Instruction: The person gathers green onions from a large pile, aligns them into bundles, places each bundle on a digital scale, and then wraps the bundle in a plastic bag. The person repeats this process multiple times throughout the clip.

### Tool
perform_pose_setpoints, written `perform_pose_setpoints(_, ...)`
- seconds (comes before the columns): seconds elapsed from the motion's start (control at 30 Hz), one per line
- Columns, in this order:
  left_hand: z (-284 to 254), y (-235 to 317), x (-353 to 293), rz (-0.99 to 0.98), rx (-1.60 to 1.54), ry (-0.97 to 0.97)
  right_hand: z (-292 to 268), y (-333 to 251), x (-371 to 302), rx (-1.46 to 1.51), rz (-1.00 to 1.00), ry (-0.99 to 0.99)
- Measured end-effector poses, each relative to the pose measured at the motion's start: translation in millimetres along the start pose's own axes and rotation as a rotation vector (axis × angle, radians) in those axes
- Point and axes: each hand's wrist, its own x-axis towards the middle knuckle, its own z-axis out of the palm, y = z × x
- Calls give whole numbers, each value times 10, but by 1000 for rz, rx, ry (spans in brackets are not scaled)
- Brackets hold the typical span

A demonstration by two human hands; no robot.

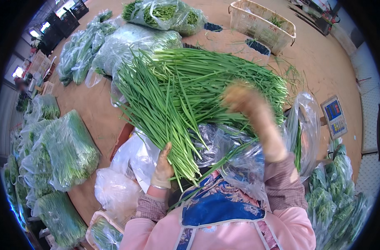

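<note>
Blue apron (pixel 223 204) and pink sleeves (pixel 296 221) lay nearest, below the pile of long green stalks (pixel 223 75). Overlapping the left side of the pile, a bunch of stalks (pixel 156 112) slanted down, its pale ends gripped by the left hand (pixel 164 166), thumb along the edge, fingers hidden beneath. Over the right part of the pile hung the right hand (pixel 244 100), too blurred to tell its spread or any hold. Beyond the pile stood a crate (pixel 250 31); right of it, a scale (pixel 335 116); well left, bagged greens (pixel 73 150).
</note>
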Motion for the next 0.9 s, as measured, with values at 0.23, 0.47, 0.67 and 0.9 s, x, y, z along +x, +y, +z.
perform_pose_setpoints(0.23, 399, 90, -200, 211, 240, -82, 927, 881, -55, -487, 371, -319)
perform_pose_setpoints(0.47, 1097, -59, -366, 437, 1215, -73, 966, 493, -494, 169, 104, -247)
perform_pose_setpoints(0.67, 1670, -493, -15, 1021, 2167, -276, 400, 505, -727, 681, 43, 18)
perform_pose_setpoints(0.9, 2407, -1232, 159, 779, 1912, -818, -416, 354, -1222, 779, -196, 429)
